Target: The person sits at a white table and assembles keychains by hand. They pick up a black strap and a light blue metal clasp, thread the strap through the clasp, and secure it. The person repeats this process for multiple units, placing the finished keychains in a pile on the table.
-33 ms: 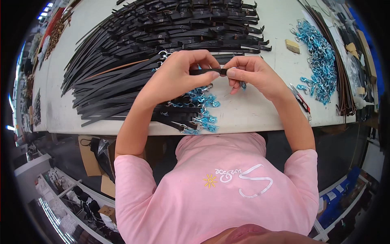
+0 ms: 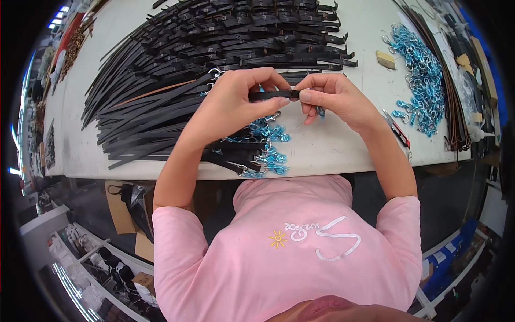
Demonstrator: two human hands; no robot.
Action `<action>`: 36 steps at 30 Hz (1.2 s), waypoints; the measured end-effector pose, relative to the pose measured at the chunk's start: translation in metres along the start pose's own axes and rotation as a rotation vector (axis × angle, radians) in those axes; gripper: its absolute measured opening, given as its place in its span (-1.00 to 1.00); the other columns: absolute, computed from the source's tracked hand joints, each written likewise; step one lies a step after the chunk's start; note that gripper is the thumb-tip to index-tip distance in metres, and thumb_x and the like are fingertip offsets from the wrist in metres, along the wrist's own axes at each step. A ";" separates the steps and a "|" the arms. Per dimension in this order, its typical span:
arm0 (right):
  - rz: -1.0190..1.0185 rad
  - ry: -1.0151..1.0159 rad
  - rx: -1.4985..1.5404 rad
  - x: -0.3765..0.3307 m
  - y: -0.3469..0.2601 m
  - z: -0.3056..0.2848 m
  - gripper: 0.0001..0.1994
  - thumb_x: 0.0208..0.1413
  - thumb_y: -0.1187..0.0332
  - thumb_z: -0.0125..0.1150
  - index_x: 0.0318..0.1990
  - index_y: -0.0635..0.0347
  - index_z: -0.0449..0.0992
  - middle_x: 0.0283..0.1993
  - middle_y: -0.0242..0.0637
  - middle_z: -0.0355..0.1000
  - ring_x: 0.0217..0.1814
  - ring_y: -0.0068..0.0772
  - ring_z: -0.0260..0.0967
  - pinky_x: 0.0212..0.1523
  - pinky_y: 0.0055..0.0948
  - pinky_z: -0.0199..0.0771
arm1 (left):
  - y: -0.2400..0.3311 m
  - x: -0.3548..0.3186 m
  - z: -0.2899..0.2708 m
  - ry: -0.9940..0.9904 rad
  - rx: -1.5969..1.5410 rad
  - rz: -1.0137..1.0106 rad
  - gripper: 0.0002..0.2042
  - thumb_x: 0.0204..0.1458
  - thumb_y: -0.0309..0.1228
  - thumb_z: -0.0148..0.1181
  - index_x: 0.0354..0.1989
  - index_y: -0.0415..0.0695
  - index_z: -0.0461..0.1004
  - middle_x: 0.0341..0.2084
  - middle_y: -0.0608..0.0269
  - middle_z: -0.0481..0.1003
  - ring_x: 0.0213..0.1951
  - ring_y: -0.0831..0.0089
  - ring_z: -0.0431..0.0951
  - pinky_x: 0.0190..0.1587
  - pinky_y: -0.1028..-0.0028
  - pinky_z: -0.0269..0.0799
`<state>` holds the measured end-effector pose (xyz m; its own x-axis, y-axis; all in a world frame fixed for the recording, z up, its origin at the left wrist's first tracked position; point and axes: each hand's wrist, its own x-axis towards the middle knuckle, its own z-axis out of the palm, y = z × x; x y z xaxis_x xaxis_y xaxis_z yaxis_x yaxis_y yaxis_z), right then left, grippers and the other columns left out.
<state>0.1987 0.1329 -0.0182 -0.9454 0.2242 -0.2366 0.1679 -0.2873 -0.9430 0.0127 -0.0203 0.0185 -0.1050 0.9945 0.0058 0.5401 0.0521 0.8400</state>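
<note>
Above the table, a black strap (image 2: 271, 95) is stretched between both hands. My left hand (image 2: 241, 96) pinches it between thumb and fingers. Thumb and forefinger of my right hand (image 2: 330, 99) close on the strap's right end, where a small dark loop shows. A blue-wrapped metal clasp (image 2: 321, 111) hangs under the right fingers; how it joins the strap is hidden. Beneath and left of my left hand lie many black straps (image 2: 142, 118) with blue-wrapped snap hooks (image 2: 276, 134) at their right ends.
Rows of black straps with upturned ends (image 2: 257, 32) cover the far table. Blue-wrapped clasps (image 2: 421, 80) are heaped at the right, near a yellowish block (image 2: 385, 60). A cutter knife (image 2: 397, 131) lies by my right forearm. Long brown strips (image 2: 456, 123) line the right edge.
Both hands keep their grip on the strap with almost no movement. The strap between them looks slightly straighter and flatter.
</note>
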 end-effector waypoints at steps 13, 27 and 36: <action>0.021 -0.058 0.058 -0.002 0.000 -0.007 -0.73 0.19 0.24 0.31 -0.13 0.29 0.59 -0.38 -0.36 0.52 -0.37 -0.58 0.52 -0.29 -0.58 0.54 | -0.003 -0.006 0.013 0.101 -0.037 -0.053 -0.80 0.01 -0.51 0.38 -0.18 -0.26 0.60 -0.40 0.36 0.58 -0.39 0.69 0.45 -0.31 0.65 0.36; 0.064 0.064 -0.075 -0.001 -0.002 0.000 -0.73 0.12 0.23 0.37 -0.21 0.30 0.60 -0.38 -0.34 0.52 -0.36 -0.57 0.47 -0.29 -0.53 0.59 | -0.009 -0.006 0.022 0.165 0.123 0.007 -0.79 -0.01 -0.51 0.39 -0.17 -0.21 0.63 -0.39 0.34 0.61 -0.42 0.69 0.47 -0.41 0.69 0.32; 0.041 0.064 -0.107 0.002 0.002 -0.001 -0.73 0.12 0.22 0.36 -0.23 0.29 0.61 -0.40 -0.34 0.51 -0.36 -0.57 0.47 -0.30 -0.53 0.59 | -0.020 -0.005 0.027 0.230 0.115 0.099 -0.81 -0.02 -0.41 0.42 -0.22 -0.13 0.65 -0.43 0.33 0.62 -0.58 0.57 0.42 -0.53 0.60 0.31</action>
<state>0.1977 0.1337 -0.0204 -0.9178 0.2741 -0.2872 0.2387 -0.1968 -0.9509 0.0248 -0.0233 -0.0132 -0.2268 0.9489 0.2194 0.6468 -0.0217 0.7623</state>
